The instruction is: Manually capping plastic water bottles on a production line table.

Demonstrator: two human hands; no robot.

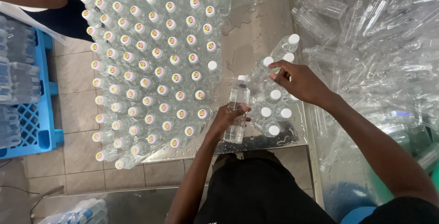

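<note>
Tiled floor (77, 109) showed beneath a wet steel table (256, 36) that took up the middle of the view. On the table's left stood a big block of filled bottles (151, 64), packed upright in close rows, nearly all with sticker-marked caps; a few along the right edge of the block had plain white caps. To the right of the table lay a deep heap of empty bottles (366, 36), clear, uncapped and tumbled at all angles. A blue crate (39, 123) sat on the floor at the far left, beside wrapped packs of bottles. Between block and heap stood a small cluster (274, 105) of filled bottles with plain white caps, one at the far end lying tilted.

The left hand (228, 118) was closed round the body of one filled bottle (237, 109), held upright just over the table's near edge, between the block and the cluster. The right hand (297, 82) rested on top of the cluster, fingers spread and bent over the caps; whether it gripped any one of them could not be told.

Judging by the layout, most of the work looked done: the block was large, the plain-capped cluster small, though the heap of empties remained big.
</note>
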